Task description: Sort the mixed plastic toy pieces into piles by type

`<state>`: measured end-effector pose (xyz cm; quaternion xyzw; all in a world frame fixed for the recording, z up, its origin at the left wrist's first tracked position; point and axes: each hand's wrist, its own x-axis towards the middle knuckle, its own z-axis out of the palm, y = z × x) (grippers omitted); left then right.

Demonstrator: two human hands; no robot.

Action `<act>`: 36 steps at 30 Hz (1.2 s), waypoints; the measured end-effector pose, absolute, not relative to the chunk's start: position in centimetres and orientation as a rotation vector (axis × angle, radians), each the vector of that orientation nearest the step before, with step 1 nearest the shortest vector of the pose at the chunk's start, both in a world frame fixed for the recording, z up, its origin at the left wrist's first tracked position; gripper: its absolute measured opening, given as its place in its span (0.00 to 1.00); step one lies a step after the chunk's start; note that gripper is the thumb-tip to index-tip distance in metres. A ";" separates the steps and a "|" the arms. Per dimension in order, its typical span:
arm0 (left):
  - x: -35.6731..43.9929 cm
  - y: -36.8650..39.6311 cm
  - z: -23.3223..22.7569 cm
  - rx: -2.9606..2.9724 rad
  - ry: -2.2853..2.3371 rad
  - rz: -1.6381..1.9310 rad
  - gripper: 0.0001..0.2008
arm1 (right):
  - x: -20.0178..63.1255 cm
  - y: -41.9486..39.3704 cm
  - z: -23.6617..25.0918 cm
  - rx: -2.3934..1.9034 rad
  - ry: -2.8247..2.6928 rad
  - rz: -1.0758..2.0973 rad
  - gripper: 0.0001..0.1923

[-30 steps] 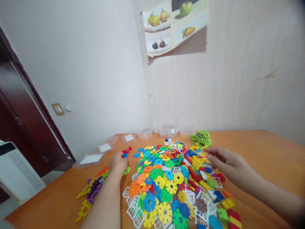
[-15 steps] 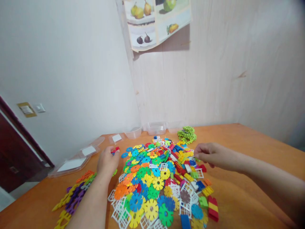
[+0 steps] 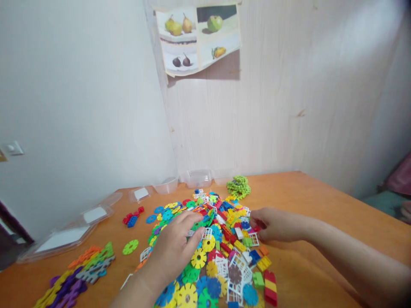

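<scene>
My left hand reaches over the pile of plastic toy pieces, thumb and fingers apart, holding nothing that I can see. A white lattice piece lies by its thumb. Under and around it are notched flower-shaped discs in yellow, blue, green and orange, such as a yellow disc. At the pile's right edge my right hand has its fingers curled around a red building brick, partly hidden by them. Beside that hand lie a white window frame and several coloured bricks.
Left of the pile are red and blue bricks, a lime disc and interlocking pieces. Clear lids line the table's left edge. Clear tubs and a green heap stand at the back.
My left hand has left the small red and blue bricks at the left and moved right over the pile. My right hand has closed in on a red brick. The view has turned right.
</scene>
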<state>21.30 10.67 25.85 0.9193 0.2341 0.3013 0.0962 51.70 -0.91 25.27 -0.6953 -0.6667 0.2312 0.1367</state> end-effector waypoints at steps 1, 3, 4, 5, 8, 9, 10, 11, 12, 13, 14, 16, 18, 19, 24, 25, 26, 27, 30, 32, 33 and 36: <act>21.4 10.2 25.9 2.727 0.664 0.885 0.13 | 51.8 -0.8 25.2 -1.999 -1.903 0.649 0.07; 21.7 9.6 25.9 2.725 0.636 0.882 0.12 | 51.8 -0.5 25.2 -1.958 -1.816 0.589 0.06; 21.8 9.5 25.9 2.721 0.627 0.885 0.12 | 51.7 -0.4 25.2 -1.920 -1.757 0.585 0.06; 21.8 9.3 25.9 2.718 0.619 0.888 0.12 | 51.5 -0.3 25.2 -1.863 -1.694 0.613 0.07; 22.0 8.6 25.9 2.721 0.581 0.872 0.12 | 50.0 -0.3 25.4 -1.625 -1.544 0.834 0.08; 22.1 8.3 25.9 2.722 0.564 0.856 0.12 | 49.3 -0.4 25.4 -1.543 -1.514 0.911 0.09; 22.1 7.9 25.9 2.720 0.545 0.840 0.13 | 48.4 -0.6 25.6 -1.470 -1.493 0.967 0.09; 22.2 7.5 26.0 2.710 0.524 0.824 0.14 | 47.5 -0.8 25.7 -1.412 -1.480 1.004 0.09; 22.3 7.1 26.0 2.690 0.500 0.805 0.16 | 46.6 -1.0 25.8 -1.368 -1.472 1.027 0.10; 22.4 6.7 26.1 2.659 0.477 0.785 0.18 | 45.7 -1.3 25.9 -1.340 -1.470 1.037 0.10; 22.5 6.4 26.1 2.615 0.455 0.767 0.19 | 44.9 -1.5 25.9 -1.328 -1.473 1.036 0.11; 22.8 5.9 26.2 2.497 0.416 0.737 0.18 | 43.5 -1.8 25.8 -1.322 -1.483 1.023 0.11; 23.0 5.7 26.1 2.371 0.400 0.733 0.15 | 42.6 -2.0 25.3 -1.313 -1.471 1.021 0.13; 23.1 5.7 26.0 2.321 0.406 0.746 0.14 | 42.3 -1.9 25.1 -1.305 -1.457 1.027 0.14; 23.4 5.9 25.8 2.282 0.474 0.754 0.13 | 41.6 -1.7 24.5 -1.274 -1.443 1.053 0.19; 23.4 5.9 25.9 2.291 0.485 0.739 0.12 | 41.6 -1.7 24.6 -1.273 -1.450 1.054 0.19; 23.3 6.1 26.0 2.303 0.503 0.736 0.10 | 41.7 -1.6 24.7 -1.273 -1.450 1.050 0.20; 23.1 6.5 26.2 2.322 0.535 0.755 0.09 | 41.8 -1.6 24.7 -1.273 -1.445 1.044 0.22; 21.9 9.0 26.7 2.425 0.735 0.948 0.08 | 42.7 -1.5 24.9 -1.286 -1.407 1.000 0.26; 20.4 11.8 26.8 2.491 0.933 1.113 0.09 | 43.6 -1.3 24.9 -1.322 -1.395 0.964 0.27; 19.5 13.4 26.7 2.514 1.049 1.161 0.09 | 44.1 -1.2 24.8 -1.342 -1.395 0.948 0.26; 16.3 18.0 25.8 2.500 1.450 1.112 0.11 | 45.5 -0.7 24.1 -1.370 -1.405 0.919 0.23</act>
